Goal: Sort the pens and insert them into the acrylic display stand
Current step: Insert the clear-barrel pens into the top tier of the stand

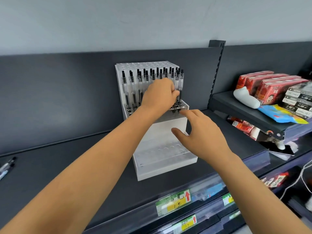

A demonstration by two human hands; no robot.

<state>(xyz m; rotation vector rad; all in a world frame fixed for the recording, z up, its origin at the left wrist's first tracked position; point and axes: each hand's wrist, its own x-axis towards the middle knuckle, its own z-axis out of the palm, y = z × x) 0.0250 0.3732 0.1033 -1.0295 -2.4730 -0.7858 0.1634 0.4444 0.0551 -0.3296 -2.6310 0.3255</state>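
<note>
Acrylic stand (162, 171) looked tippy: left hand (159, 95) fingers clamped a pen (180, 81), right hand (204, 134) fingers apart; I'd have braced it.

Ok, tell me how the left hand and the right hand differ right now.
1. The left hand curls its fingers round pens. The right hand holds nothing, with its fingers spread.
2. The left hand sits higher, at the middle row of the acrylic stand. The right hand hovers lower, over the empty front row.
Shared: both reach toward the stand's right end.
</note>
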